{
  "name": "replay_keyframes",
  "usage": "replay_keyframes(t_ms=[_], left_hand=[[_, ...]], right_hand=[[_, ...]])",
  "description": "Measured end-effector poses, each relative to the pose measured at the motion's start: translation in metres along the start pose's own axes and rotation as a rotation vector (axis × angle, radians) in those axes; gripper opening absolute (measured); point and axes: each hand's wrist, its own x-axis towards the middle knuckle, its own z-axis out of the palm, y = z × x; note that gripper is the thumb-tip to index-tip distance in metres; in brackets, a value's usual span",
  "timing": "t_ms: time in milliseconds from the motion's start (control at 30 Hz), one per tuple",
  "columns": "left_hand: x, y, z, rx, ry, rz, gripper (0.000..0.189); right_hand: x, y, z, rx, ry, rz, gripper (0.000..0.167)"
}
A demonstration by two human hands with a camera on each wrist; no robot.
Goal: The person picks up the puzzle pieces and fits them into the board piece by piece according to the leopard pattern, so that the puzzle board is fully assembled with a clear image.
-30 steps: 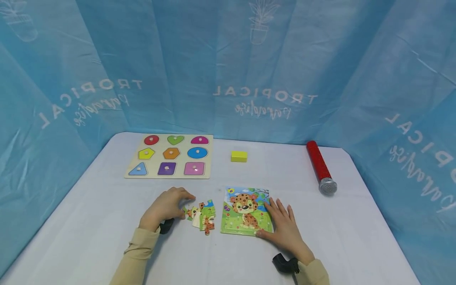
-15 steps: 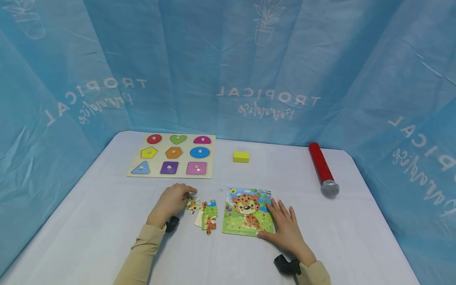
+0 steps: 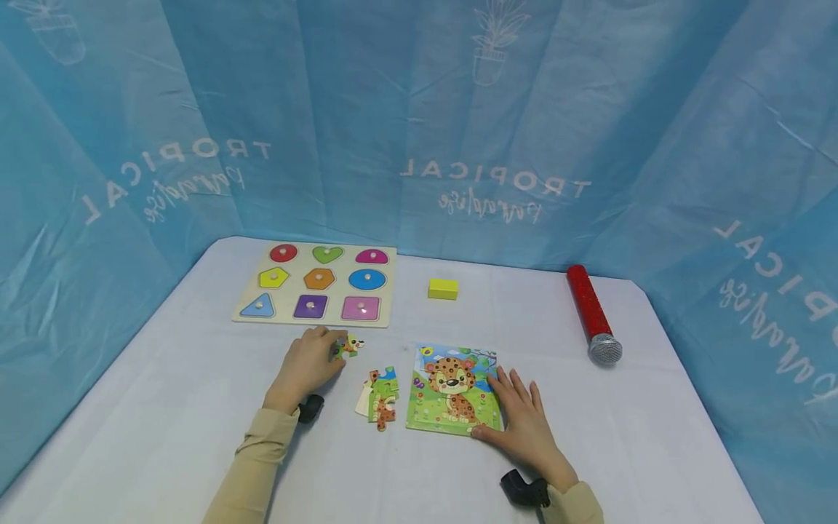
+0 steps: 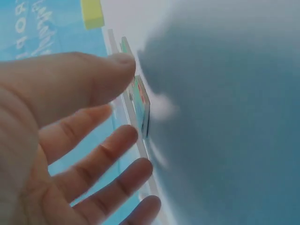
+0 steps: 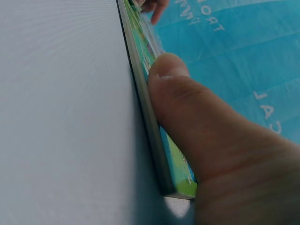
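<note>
My left hand (image 3: 308, 366) holds a jigsaw puzzle piece (image 3: 352, 343) with an animal's face, between thumb and fingers just above the table. In the left wrist view the thumb hides part of the tilted puzzle piece (image 4: 142, 108), and the other fingers are spread. My right hand (image 3: 524, 422) lies at the right edge of the leopard jigsaw puzzle (image 3: 452, 389), its fingers nearly straight. The right wrist view has the thumb on top of the puzzle board (image 5: 180, 171). Between the hands lie several overlapping loose pieces (image 3: 384, 397), one with a pale blank side.
A wooden shape board (image 3: 399, 251) with knobbed pieces stands beyond my left hand. A yellow block (image 3: 443, 290) sits behind the leopard puzzle. Far right lies a red microphone (image 3: 591, 309). Blue curtains (image 3: 366, 109) enclose the white table (image 3: 655, 437).
My left hand has moved away from the loose pieces, up toward the shape board, taking the animal-face piece with it. The right hand stays on the leopard puzzle.
</note>
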Motion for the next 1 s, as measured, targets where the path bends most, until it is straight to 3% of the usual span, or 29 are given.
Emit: replay_keyframes(t_ms=[500,867,1000], left_hand=[[0.002,-0.012,0.001,-0.090,-0.024,-0.034,0.050],[0.001,-0.011,0.000,-0.065,0.015,0.023,0.049],[0.001,-0.002,-0.001,-0.085,0.028,0.050,0.045]], right_hand=[[0.000,0.002,0.001,-0.008,0.005,-0.006,0.095],[0.001,0.001,0.000,-0.008,-0.008,0.005,0.097],[0.001,0.001,-0.001,-0.015,-0.010,0.003,0.096]])
